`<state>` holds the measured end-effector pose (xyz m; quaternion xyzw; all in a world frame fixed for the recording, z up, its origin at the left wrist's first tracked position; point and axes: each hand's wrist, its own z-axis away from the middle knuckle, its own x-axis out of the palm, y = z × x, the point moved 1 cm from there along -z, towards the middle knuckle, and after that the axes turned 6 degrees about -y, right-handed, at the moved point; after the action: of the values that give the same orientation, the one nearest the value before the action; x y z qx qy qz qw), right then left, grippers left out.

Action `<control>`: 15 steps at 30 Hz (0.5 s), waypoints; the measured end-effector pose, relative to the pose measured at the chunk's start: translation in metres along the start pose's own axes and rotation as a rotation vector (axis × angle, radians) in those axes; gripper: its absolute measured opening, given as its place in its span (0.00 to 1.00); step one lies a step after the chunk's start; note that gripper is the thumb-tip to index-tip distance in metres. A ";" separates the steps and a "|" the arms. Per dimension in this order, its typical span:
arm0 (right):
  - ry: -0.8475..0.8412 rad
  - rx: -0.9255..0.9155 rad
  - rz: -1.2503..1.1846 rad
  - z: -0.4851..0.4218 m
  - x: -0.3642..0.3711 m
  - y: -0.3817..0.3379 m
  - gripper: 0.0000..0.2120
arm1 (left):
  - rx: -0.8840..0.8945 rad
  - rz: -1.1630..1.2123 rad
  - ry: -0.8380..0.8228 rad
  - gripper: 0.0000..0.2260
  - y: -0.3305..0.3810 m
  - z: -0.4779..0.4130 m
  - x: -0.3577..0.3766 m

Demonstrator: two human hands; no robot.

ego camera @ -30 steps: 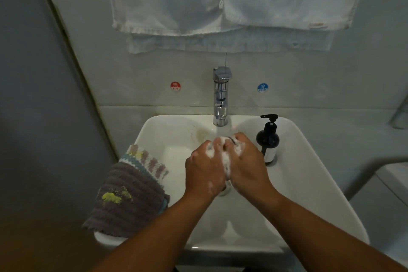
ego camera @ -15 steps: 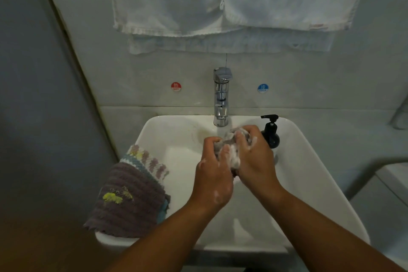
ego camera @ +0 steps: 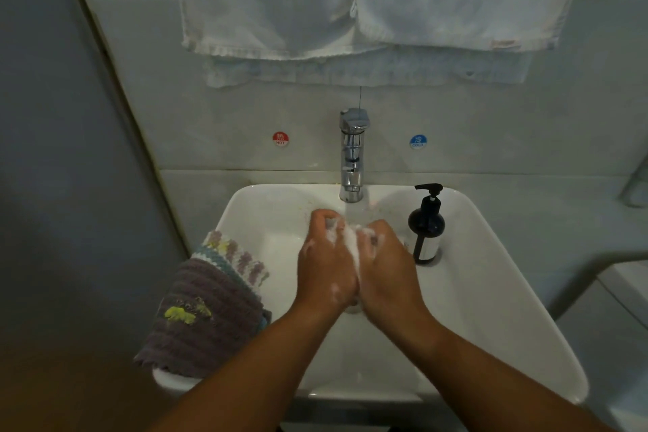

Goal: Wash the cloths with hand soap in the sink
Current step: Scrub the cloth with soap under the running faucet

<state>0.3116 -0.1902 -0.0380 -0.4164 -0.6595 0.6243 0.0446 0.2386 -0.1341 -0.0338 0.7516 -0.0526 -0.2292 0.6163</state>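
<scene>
Landmark: white sink [ego camera: 491,291]
Left hand [ego camera: 324,270]: over the basin, fingers curled tight on the soapy cloth [ego camera: 350,238]
Right hand [ego camera: 387,270]: pressed against the left, clenched on the same cloth
Purple cloth [ego camera: 207,319]: draped over the sink's left rim
Soap bottle [ego camera: 426,224]: on the sink's right rim, beside the right hand
Tap [ego camera: 352,154]: at the sink's back edge

White towels [ego camera: 350,3] hang above red [ego camera: 280,139] and blue wall stickers [ego camera: 418,142]

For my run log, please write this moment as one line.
step: scrubbing | left hand and right hand: shut on soapy cloth | place: over sink | waiting: grey cloth on rim
</scene>
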 end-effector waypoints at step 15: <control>0.065 -0.070 -0.020 -0.011 -0.009 0.004 0.06 | -0.049 0.109 -0.096 0.03 -0.007 0.010 0.010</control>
<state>0.3257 -0.1875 -0.0344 -0.4312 -0.6832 0.5866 0.0574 0.2420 -0.1451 -0.0443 0.7203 -0.1171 -0.2325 0.6429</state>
